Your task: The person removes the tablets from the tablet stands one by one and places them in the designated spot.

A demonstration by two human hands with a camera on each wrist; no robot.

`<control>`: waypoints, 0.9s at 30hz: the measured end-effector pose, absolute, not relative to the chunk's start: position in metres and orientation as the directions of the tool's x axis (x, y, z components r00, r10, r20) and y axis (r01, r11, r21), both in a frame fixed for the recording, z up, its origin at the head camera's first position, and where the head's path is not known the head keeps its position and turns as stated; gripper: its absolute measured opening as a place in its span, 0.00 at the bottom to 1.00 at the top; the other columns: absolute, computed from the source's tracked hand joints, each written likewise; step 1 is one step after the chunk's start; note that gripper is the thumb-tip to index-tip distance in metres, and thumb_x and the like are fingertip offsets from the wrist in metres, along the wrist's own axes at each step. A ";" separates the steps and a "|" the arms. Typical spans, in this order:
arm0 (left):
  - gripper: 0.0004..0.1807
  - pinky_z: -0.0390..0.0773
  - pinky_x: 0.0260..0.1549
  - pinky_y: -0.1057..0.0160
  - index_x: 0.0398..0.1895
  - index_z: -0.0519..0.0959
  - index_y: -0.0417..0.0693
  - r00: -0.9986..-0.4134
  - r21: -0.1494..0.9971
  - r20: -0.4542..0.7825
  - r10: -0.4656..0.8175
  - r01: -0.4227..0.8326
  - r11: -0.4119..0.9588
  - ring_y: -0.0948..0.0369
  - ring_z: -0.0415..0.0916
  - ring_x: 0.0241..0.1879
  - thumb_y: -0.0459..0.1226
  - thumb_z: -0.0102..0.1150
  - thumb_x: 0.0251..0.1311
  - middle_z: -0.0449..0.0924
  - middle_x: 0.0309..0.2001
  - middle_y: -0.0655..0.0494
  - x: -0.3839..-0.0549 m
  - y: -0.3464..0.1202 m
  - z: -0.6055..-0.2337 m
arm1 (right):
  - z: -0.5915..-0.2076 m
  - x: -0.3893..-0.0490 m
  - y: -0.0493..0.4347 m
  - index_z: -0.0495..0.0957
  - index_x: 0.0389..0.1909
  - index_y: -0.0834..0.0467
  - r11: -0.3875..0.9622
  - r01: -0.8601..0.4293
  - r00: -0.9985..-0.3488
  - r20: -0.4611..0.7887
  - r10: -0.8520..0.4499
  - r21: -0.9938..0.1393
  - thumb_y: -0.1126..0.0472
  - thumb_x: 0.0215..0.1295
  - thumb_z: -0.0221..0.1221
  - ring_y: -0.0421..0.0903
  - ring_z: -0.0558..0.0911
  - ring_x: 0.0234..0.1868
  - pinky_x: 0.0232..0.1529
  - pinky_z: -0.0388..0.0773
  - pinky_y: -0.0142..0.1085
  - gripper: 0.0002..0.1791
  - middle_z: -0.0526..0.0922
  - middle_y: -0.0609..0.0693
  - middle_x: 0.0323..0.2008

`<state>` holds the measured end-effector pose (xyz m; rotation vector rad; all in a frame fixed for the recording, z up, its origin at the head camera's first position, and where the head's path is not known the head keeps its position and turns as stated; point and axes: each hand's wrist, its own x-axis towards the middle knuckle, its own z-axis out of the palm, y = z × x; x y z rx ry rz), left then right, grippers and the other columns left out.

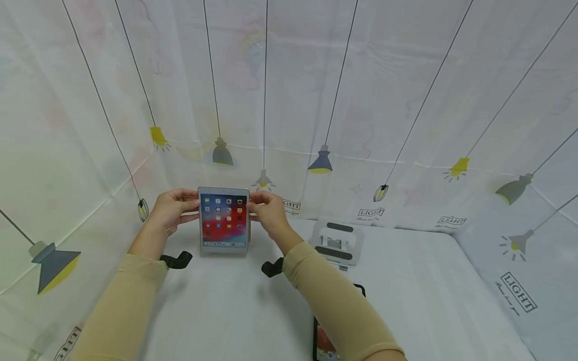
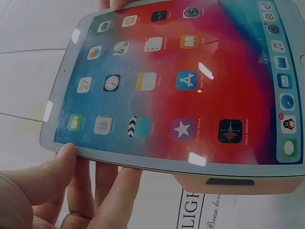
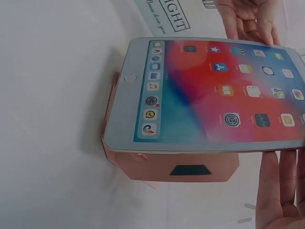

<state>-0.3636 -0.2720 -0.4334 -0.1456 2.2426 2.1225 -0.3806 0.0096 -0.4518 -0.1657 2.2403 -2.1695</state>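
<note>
A white-framed tablet (image 1: 224, 220) stands upright with its lit home screen of app icons facing me. My left hand (image 1: 169, 210) pinches its left edge, thumb at the front rim and fingers behind. On the opposite edge, my right hand (image 1: 270, 213) grips it near the upper corner. Behind the tablet is a rose-gold stand (image 3: 190, 168) with a dark pad, seen in both wrist views. The tablet lies against or just in front of this stand; most of the stand is hidden by it, so full contact cannot be judged.
A silver folding stand (image 1: 356, 243) with black pads lies to the right of my right hand. Partly under my right forearm, a black-framed device (image 1: 324, 346) with a lit screen rests on the white table (image 1: 429, 291). Lamp-printed cloth (image 1: 293, 75) hangs around the table.
</note>
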 end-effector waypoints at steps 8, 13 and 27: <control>0.19 0.89 0.54 0.52 0.65 0.79 0.41 -0.994 0.991 -0.108 -0.028 -0.110 0.080 0.66 0.89 0.42 0.34 0.67 0.74 0.86 0.40 0.64 -0.360 -0.268 -0.433 | -0.454 -0.380 0.015 0.90 0.46 0.51 0.026 -0.060 -0.994 0.057 -0.092 -0.998 0.65 0.72 0.69 0.50 0.89 0.47 0.47 0.93 0.47 0.07 0.85 0.52 0.45; 0.20 0.90 0.51 0.54 0.66 0.78 0.40 -0.993 0.988 -0.113 -0.034 -0.116 0.107 0.66 0.90 0.40 0.34 0.66 0.74 0.85 0.40 0.63 -0.357 -0.267 -0.432 | -0.454 -0.377 0.017 0.90 0.48 0.52 0.017 -0.033 -0.994 0.031 -0.109 -0.999 0.65 0.72 0.69 0.49 0.90 0.45 0.47 0.93 0.49 0.08 0.85 0.53 0.44; 0.22 0.92 0.48 0.57 0.67 0.77 0.40 -0.990 0.976 -0.138 -0.021 -0.140 0.166 0.65 0.90 0.39 0.37 0.66 0.75 0.86 0.37 0.65 -0.351 -0.266 -0.442 | -0.459 -0.365 0.019 0.90 0.47 0.55 -0.024 0.042 -0.992 -0.039 -0.118 -0.999 0.65 0.69 0.71 0.48 0.92 0.38 0.41 0.94 0.47 0.08 0.85 0.52 0.40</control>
